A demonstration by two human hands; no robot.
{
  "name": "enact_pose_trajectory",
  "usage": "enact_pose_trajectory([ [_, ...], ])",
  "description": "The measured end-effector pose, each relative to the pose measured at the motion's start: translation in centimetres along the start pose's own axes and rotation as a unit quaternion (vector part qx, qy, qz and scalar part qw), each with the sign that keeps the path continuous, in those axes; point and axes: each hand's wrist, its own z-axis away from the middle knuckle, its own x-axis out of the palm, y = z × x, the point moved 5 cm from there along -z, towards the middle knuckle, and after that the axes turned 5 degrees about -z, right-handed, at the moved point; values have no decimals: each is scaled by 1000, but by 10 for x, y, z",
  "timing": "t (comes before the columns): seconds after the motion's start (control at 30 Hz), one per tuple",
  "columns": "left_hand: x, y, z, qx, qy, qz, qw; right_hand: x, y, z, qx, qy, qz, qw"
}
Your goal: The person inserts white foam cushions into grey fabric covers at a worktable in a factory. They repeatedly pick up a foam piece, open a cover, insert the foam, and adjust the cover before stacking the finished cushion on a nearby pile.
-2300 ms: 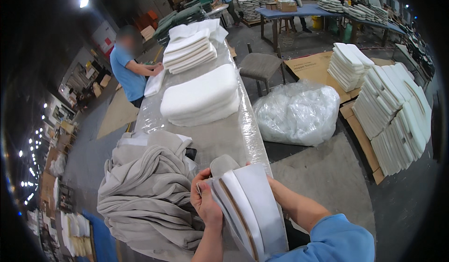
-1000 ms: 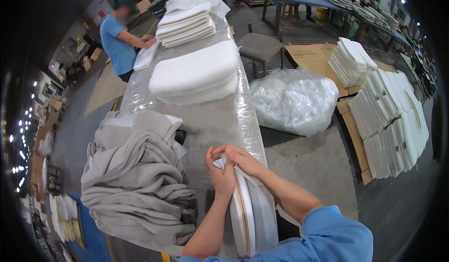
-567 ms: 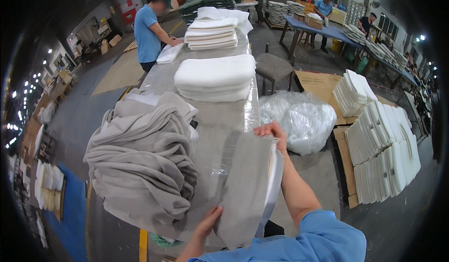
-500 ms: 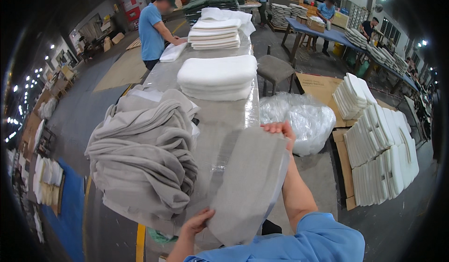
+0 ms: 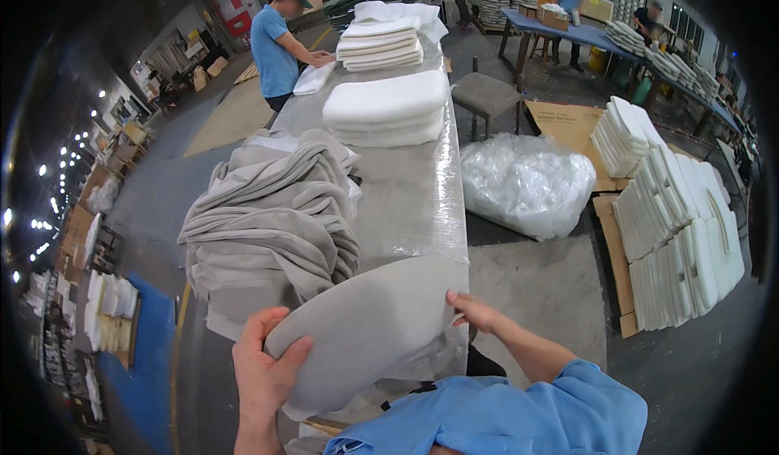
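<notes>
Item one: grey cushion (image 5: 377, 325), flat and rounded at its near-left corner, held between my two hands over the near end of the table (image 5: 406, 203). I cannot tell whether its underside touches the tabletop.

Left hand (image 5: 266, 370): closed on the cushion's near-left edge, thumb on the upper face, fingers curled around the rim from below.

Right hand (image 5: 473, 312): closed on the cushion's right edge, fingertips pinching the corner; my blue sleeve (image 5: 519, 410) runs back from it toward the lower edge. The two hands sit well apart, one at each side of the cushion.

Item two: pile of grey covers (image 5: 272, 224), loosely folded and draped, just beyond my left hand and to its left, on the same table.

Item three: stack of white foam pads (image 5: 389, 107), further out along the table, past the grey pile.

Item four: a second, taller stack of pads (image 5: 381, 41) beyond that, at the table's far end, where a person in a blue shirt (image 5: 278, 49) stands at the left side.

Item five: clear plastic bag (image 5: 527, 183), full and crumpled, on the floor beyond my right hand.

Item six: rows of white pads (image 5: 682, 228) stacked on the floor well to the right of my right hand.
</notes>
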Motion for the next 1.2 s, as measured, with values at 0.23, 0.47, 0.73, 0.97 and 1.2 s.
enact_pose_trajectory([
  [0.23, 52, 74, -31, 86, -85, -207, 971, 36, 4, 16, -46, -21, 187, 981],
  [0.47, 138, 22, -128, 27, -235, 197, 951, 73, -213, 99, -527, 58, 14, 848],
  [0.73, 264, 3, -145, -60, -327, 371, 867, 58, -289, 86, -462, -124, -53, 877],
  [0.97, 290, 39, -158, 99, -303, 307, 897, 28, -280, 72, -448, -129, -84, 881],
  [1.2, 344, -46, -164, 49, -297, 457, 837, 40, -255, 50, -416, -109, -124, 894],
])
